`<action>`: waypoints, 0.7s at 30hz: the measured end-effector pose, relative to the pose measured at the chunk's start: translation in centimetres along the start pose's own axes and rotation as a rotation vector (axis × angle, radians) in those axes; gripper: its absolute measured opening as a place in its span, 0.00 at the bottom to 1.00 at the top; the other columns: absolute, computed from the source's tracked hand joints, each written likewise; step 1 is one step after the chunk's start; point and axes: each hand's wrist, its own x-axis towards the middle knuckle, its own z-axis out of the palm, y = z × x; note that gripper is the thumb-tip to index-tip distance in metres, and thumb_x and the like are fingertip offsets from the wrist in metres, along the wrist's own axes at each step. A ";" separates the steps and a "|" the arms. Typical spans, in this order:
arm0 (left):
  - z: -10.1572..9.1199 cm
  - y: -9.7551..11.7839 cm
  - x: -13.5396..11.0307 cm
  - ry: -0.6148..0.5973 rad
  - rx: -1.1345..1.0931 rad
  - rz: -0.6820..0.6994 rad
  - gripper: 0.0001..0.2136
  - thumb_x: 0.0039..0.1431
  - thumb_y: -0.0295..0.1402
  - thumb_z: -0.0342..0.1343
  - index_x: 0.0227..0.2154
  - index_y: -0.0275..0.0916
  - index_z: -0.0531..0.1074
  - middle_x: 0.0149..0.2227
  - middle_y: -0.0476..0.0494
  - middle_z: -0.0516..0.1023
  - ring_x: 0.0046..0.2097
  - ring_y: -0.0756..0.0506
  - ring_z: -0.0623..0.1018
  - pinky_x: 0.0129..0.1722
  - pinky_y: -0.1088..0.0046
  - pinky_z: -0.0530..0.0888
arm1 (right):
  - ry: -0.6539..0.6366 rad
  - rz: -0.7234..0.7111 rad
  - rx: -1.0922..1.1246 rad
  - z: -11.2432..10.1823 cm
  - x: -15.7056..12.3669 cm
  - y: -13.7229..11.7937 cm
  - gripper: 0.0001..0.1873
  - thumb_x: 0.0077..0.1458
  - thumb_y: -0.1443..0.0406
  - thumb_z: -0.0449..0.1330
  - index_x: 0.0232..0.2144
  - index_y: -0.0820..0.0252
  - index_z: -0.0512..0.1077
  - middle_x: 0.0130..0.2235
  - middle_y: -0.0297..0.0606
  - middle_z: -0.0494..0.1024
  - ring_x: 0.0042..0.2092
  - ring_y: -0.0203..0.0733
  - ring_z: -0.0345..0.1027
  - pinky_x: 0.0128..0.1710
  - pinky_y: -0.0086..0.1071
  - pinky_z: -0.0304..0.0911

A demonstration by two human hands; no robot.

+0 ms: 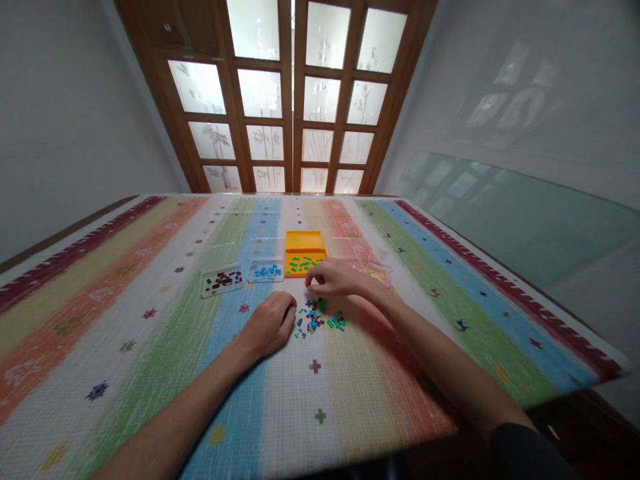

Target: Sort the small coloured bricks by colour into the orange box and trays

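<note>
A loose pile of small blue, green and brown building bricks (316,319) lies on the striped cloth. My left hand (273,323) rests just left of the pile with its fingers curled in; whatever they may hold is hidden. Above the far side of the pile, my right hand (330,277) is bent in a pinch, too small in view to tell what is between the fingertips. It partly covers the front right corner of an open yellow box (305,241), whose near half holds green bricks (300,265).
Left of the yellow box stand a clear tray (201,285) of brown bricks and another clear tray (250,273) of blue bricks. Yellow pieces (376,274) lie in a clear tray on the right, partly behind my right arm. Glazed wooden doors (295,100) stand beyond the table.
</note>
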 end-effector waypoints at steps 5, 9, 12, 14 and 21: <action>-0.2 0.0 0.0 0.007 -0.025 -0.062 0.09 0.66 0.31 0.42 0.32 0.40 0.65 0.32 0.42 0.74 0.36 0.42 0.74 0.40 0.62 0.73 | -0.116 -0.091 -0.007 1.1 0.2 -2.3 0.10 0.56 0.65 0.64 0.41 0.59 0.82 0.31 0.36 0.82 0.30 0.35 0.69 0.29 0.28 0.54; -0.4 0.2 0.0 0.006 -0.022 -0.055 0.12 0.69 0.34 0.40 0.31 0.41 0.65 0.31 0.42 0.73 0.36 0.42 0.74 0.40 0.62 0.73 | -0.101 -0.132 -0.062 2.3 0.4 -2.6 0.08 0.56 0.65 0.63 0.37 0.58 0.82 0.32 0.36 0.83 0.32 0.37 0.71 0.30 0.28 0.55; -0.4 0.4 0.0 -0.009 -0.018 -0.033 0.14 0.70 0.36 0.39 0.31 0.40 0.66 0.31 0.43 0.73 0.35 0.43 0.74 0.40 0.63 0.73 | -0.097 -0.146 -0.107 2.4 0.4 -2.8 0.08 0.58 0.65 0.62 0.36 0.59 0.81 0.33 0.38 0.83 0.33 0.38 0.71 0.30 0.29 0.54; -0.5 0.5 0.0 -0.011 -0.018 -0.032 0.15 0.71 0.37 0.38 0.31 0.40 0.66 0.31 0.43 0.73 0.35 0.43 0.74 0.40 0.63 0.73 | -0.109 -0.125 -0.123 2.1 0.4 -2.7 0.09 0.59 0.65 0.61 0.37 0.60 0.81 0.33 0.39 0.83 0.33 0.38 0.70 0.30 0.29 0.53; -0.6 0.6 0.0 -0.016 -0.031 -0.039 0.15 0.71 0.37 0.38 0.32 0.40 0.67 0.33 0.42 0.75 0.36 0.43 0.74 0.41 0.64 0.73 | 0.091 0.048 -0.037 0.3 0.2 0.4 0.10 0.61 0.68 0.59 0.41 0.63 0.79 0.34 0.39 0.80 0.31 0.36 0.65 0.30 0.27 0.51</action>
